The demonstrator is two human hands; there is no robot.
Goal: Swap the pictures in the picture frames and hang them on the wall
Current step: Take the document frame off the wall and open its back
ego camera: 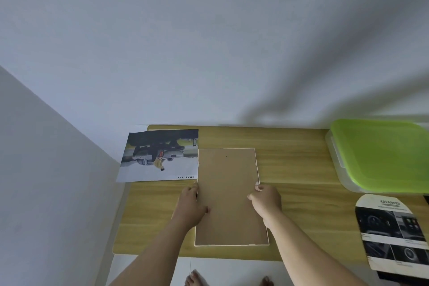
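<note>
You are holding the face-down white-rimmed picture frame with brown board backing [229, 193] at lower centre on the wooden bench [301, 204], left grip [192, 206] and right grip [267, 202] each pinching a side edge; if its tabs are sitting loose, lifting is risking the backing dropping out

Car picture [160, 155], table's far left corner: "SMART CAB", printed upside down.
Curled brochure [392, 232], table's right edge: heading "ADVANCED"; smaller print unreadable.
</note>
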